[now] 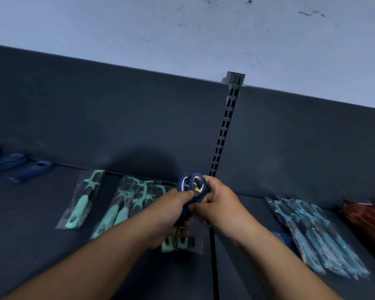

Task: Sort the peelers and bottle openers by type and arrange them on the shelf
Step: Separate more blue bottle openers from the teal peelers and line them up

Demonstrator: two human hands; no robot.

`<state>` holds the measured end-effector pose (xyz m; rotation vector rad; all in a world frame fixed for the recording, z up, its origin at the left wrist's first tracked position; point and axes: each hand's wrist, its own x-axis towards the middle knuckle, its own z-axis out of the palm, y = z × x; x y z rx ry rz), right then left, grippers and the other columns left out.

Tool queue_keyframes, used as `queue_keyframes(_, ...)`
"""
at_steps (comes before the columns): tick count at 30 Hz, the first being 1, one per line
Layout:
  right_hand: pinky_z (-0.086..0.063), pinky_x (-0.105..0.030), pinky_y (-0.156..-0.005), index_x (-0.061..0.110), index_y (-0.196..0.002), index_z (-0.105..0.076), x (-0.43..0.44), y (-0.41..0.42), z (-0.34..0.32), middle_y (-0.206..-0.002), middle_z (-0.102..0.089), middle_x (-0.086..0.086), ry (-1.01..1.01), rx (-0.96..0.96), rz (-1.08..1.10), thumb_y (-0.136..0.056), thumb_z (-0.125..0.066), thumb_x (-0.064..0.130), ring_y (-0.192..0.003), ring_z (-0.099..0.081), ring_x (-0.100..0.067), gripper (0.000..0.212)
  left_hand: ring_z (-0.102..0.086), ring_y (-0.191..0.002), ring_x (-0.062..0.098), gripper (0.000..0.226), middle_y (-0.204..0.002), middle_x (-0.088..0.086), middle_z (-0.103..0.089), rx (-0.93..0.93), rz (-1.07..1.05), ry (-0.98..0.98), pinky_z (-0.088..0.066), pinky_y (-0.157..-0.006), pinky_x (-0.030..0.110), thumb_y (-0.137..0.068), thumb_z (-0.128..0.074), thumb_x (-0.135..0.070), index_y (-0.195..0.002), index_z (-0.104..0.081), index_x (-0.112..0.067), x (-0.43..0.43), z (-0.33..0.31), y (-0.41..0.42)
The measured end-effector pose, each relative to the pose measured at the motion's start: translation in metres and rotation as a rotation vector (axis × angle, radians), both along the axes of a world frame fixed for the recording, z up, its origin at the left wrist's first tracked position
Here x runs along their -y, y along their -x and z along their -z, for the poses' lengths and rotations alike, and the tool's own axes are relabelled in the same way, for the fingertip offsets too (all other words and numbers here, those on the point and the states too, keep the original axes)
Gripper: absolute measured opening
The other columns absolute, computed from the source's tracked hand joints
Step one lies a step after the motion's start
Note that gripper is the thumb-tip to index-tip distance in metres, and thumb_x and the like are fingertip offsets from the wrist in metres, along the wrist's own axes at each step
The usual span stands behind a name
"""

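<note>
Bottle openers (195,184), dark blue, are bunched heads-up over the shelf (30,245). My left hand (171,211) and right hand (221,206) both grip them. The matching blue pile (20,167) lies far left, on my left hand's side.

Over the dark shelf (41,245), the left hand (171,211) and right hand (220,204) together grip a bunch of dark blue bottle openers (194,187). Bagged mint-green peelers (82,200) lie to the left, with more blue openers (20,167) at far left. Bagged blue peelers (316,237) and blurred red packets (368,215) lie on the right.
</note>
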<state>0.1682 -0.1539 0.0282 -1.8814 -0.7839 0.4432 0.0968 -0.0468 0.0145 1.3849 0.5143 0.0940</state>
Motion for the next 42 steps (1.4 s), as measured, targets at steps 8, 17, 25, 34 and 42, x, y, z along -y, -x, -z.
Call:
queue_keyframes(8,-0.038,-0.007,-0.051,0.031,-0.112,-0.052,-0.051,0.018,-0.010,-0.066,-0.059,0.015,0.102,0.197,-0.099,-0.070,-0.077,0.025,-0.055,-0.055,0.009,0.049,-0.040,-0.048,0.014,0.020,-0.064,0.003,-0.047,-0.011,-0.054,0.011,-0.040,-0.049,0.024,-0.100,-0.040,-0.025,-0.087,-0.049,-0.014,-0.042,-0.008,0.040)
queue_keyframes(17,-0.050,-0.042,-0.076,0.028,-0.125,-0.053,-0.132,0.047,-0.022,-0.104,-0.063,-0.007,-0.186,-0.617,-0.382,-0.081,-0.063,0.014,-0.089,-0.060,-0.023,0.047,-0.041,-0.055,0.014,0.017,-0.074,0.004,-0.048,-0.084,-0.063,-0.573,-0.037,-0.053,0.027,-0.101,-0.038,-0.025,-0.091,-0.046,-0.014,-0.109,-0.013,0.082)
queue_keyframes(25,-0.036,-0.022,-0.046,0.020,-0.079,-0.060,-0.225,0.084,-0.011,-0.075,-0.054,-0.003,-0.140,-0.332,-0.212,-0.090,-0.057,0.010,-0.060,-0.049,-0.015,0.016,-0.051,-0.070,0.015,0.019,-0.084,-0.001,-0.051,-0.221,-0.223,-0.876,-0.035,-0.055,0.030,-0.096,-0.045,-0.037,-0.096,-0.037,-0.019,-0.162,-0.009,0.115)
queue_keyframes(34,-0.048,-0.032,-0.058,0.010,-0.095,-0.057,-0.289,0.100,-0.017,-0.076,-0.058,-0.008,-0.089,-0.510,-0.097,-0.093,-0.059,0.016,-0.065,-0.054,-0.019,0.007,-0.051,-0.113,0.030,0.033,-0.127,0.014,-0.048,-0.643,-0.293,-1.599,-0.044,-0.084,0.035,-0.095,-0.041,-0.014,-0.126,-0.037,-0.005,-0.197,-0.010,0.125)
queue_keyframes(42,-0.055,-0.039,-0.062,0.012,-0.097,-0.053,-0.315,0.092,-0.013,-0.095,-0.058,-0.014,0.058,-0.598,-0.157,-0.101,-0.044,0.024,-0.078,-0.060,-0.024,0.015,-0.054,-0.110,0.028,0.026,-0.124,0.014,-0.050,-0.652,-0.246,-1.583,-0.045,-0.083,0.032,-0.093,-0.040,-0.007,-0.119,-0.040,-0.006,-0.234,-0.001,0.124)
